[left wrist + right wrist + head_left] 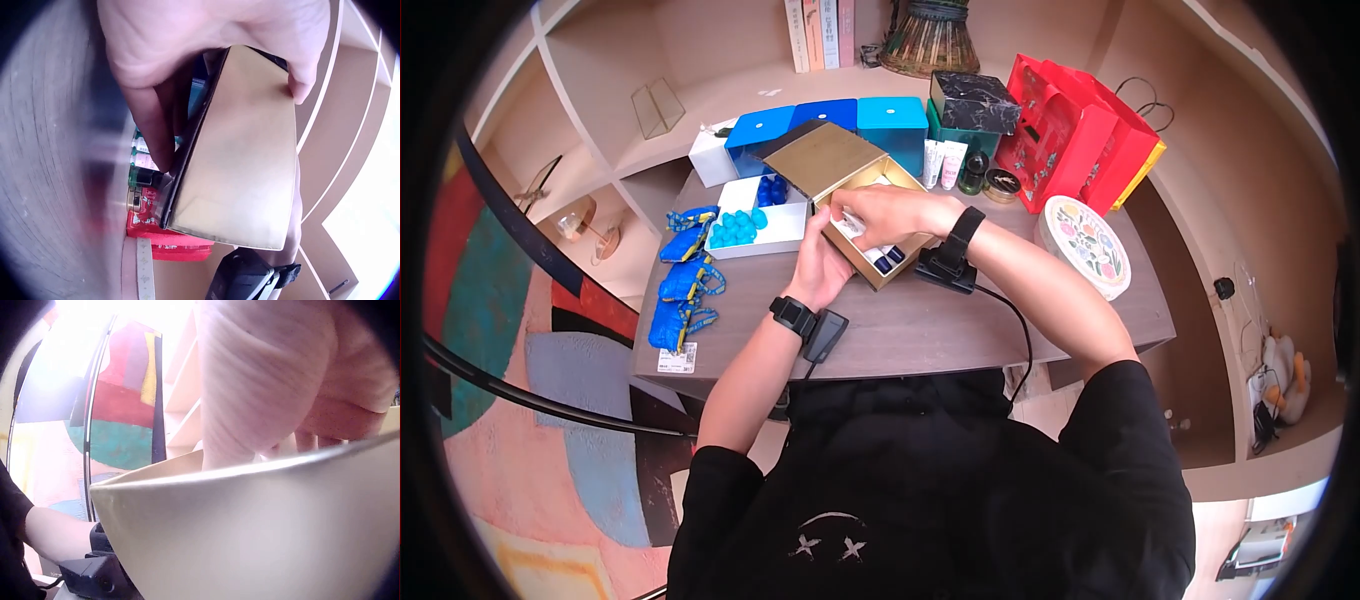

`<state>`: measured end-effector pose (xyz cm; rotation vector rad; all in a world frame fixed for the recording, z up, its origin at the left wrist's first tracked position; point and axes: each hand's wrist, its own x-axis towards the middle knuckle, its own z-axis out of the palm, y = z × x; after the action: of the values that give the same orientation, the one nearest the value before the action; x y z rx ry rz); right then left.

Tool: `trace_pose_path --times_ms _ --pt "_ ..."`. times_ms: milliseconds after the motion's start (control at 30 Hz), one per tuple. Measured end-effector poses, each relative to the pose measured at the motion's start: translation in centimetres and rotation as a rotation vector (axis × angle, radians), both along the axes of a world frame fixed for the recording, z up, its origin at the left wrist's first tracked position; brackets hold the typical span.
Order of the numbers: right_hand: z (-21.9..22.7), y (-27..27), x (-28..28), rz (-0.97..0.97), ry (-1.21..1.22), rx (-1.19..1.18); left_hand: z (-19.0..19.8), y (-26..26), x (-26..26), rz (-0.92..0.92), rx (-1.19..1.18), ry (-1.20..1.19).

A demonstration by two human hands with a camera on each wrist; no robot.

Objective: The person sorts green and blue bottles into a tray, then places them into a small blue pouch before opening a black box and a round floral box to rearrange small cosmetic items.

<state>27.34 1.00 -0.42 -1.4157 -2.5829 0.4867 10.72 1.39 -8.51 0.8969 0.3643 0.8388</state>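
Tilted over the wooden table is a gold box (855, 258) with its lid (825, 160) raised. My left hand (823, 270) grips the box at its near left side; in the left wrist view, thumb and fingers straddle the gold panel (237, 156). My right hand (895, 212) reaches over the rim into the box. Its fingertips are hidden behind the gold wall (250, 537) in the right wrist view, so I cannot tell whether they hold anything. Small dark blue capped items (884, 265) lie inside. Left of the box, a white open box (770, 240) holds turquoise pieces (738, 228) and dark blue ones (772, 190).
Several blue pouches (672, 325) line the table's left edge. Blue boxes (892, 118), a black marbled box (973, 100), tubes (952, 165) and small jars (1001, 184) stand behind. Red gift bags (1055, 135) and a round floral box (1090, 245) are at right.
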Motion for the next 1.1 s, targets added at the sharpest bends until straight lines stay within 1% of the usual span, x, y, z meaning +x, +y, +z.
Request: trace_pose_path --times_ms 100,333,433,500,633,700,733,800,833,900,933,1000,1033,1100 --pt "0.0 -0.1 0.1 -0.052 -0.008 -0.037 -0.5 0.3 0.1 -0.018 0.005 -0.009" --pt "-0.6 -0.1 0.3 -0.023 0.022 -0.005 -0.2 0.1 0.0 -0.006 -0.001 -0.013" --pt "-0.6 -0.1 0.1 -0.005 -0.005 0.013 -0.1 0.1 0.1 0.005 0.004 -0.013" --pt "-0.4 -0.4 0.2 0.003 0.100 0.035 0.0 0.0 0.1 0.021 0.009 -0.011" --pt "0.1 -0.7 0.1 -0.014 0.148 0.094 0.5 -0.1 0.1 -0.005 0.017 -0.021" --pt "0.6 -0.8 -0.1 0.042 0.290 0.251 0.5 -0.1 0.0 -0.006 0.018 -0.026" --pt "1.1 -0.9 -0.2 0.042 0.290 0.250 0.4 0.0 0.0 -0.002 0.007 -0.053" --pt "2.4 -1.1 -0.1 -0.041 0.413 0.291 0.5 0.1 0.0 0.002 -0.005 -0.080" --pt "2.7 -0.8 0.2 -0.048 0.519 0.346 0.6 0.0 0.1 0.033 -0.008 -0.088" --pt "3.9 -0.7 0.6 -0.112 0.583 0.464 0.9 -0.2 0.1 0.091 -0.005 -0.096" --pt "4.9 -0.8 0.9 -0.148 0.615 0.510 0.8 -0.1 0.1 0.092 -0.006 -0.096" --pt "6.4 -0.5 1.9 -0.256 0.753 0.444 0.4 0.2 0.0 0.120 -0.029 -0.120" --pt "7.2 -0.6 2.7 -0.291 0.780 0.455 0.5 0.2 0.0 0.120 -0.029 -0.120" --pt "7.4 0.3 4.3 -0.398 0.808 0.494 0.6 0.1 0.0 0.218 -0.032 -0.109"
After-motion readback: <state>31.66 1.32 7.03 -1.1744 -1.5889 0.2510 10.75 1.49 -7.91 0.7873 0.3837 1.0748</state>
